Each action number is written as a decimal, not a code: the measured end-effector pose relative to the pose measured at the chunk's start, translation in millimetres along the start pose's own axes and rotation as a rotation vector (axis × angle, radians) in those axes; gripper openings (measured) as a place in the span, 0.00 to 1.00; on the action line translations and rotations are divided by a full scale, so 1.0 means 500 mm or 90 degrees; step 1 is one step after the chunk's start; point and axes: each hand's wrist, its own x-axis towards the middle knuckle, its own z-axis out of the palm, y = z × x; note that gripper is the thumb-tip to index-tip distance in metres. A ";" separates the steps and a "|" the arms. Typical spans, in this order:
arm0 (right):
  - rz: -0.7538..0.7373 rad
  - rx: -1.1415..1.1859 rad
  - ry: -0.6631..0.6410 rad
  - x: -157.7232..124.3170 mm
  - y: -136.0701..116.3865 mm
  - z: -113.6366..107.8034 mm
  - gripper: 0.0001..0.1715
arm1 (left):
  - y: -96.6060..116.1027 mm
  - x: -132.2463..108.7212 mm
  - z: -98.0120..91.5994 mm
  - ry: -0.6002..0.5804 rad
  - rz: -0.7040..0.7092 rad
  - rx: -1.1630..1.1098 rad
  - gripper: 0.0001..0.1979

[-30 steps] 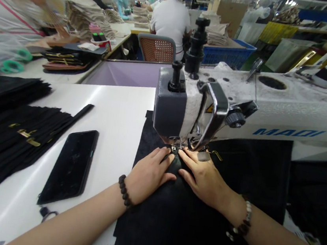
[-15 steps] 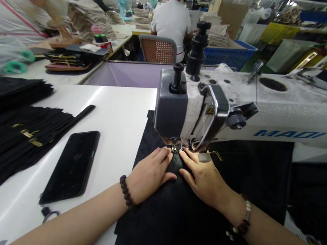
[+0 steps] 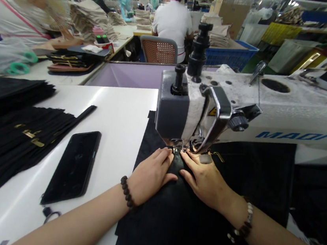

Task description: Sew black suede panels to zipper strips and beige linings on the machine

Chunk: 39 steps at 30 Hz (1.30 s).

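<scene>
A black fabric panel lies flat on the white table under the head of a sewing machine. My left hand rests on the fabric just left of the presser foot, fingers stretched out and pressing down. On the other side, my right hand lies with its fingers spread on the same cloth, fingertips close to the foot. A gold zipper pull shows on the fabric beyond my right hand. The needle point is too small to make out.
A black phone lies left of the fabric, with small scissors partly behind my left forearm. Stacked black pieces with gold zipper pulls sit at the far left. A co-worker in white sits ahead, near a blue crate.
Everything has shifted slightly right in view as the camera moved. Both hands stay flat on the fabric beside the presser foot, with no clear movement of the cloth.
</scene>
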 end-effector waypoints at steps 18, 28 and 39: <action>-0.005 -0.019 0.005 0.011 0.007 0.003 0.22 | -0.008 0.008 0.005 -0.003 -0.013 -0.007 0.26; -0.004 -0.017 -0.002 0.016 0.009 0.000 0.21 | -0.010 0.013 0.004 0.000 -0.014 -0.022 0.27; -0.020 -0.056 0.016 0.015 0.017 0.004 0.19 | -0.010 0.015 0.005 0.004 -0.004 0.008 0.27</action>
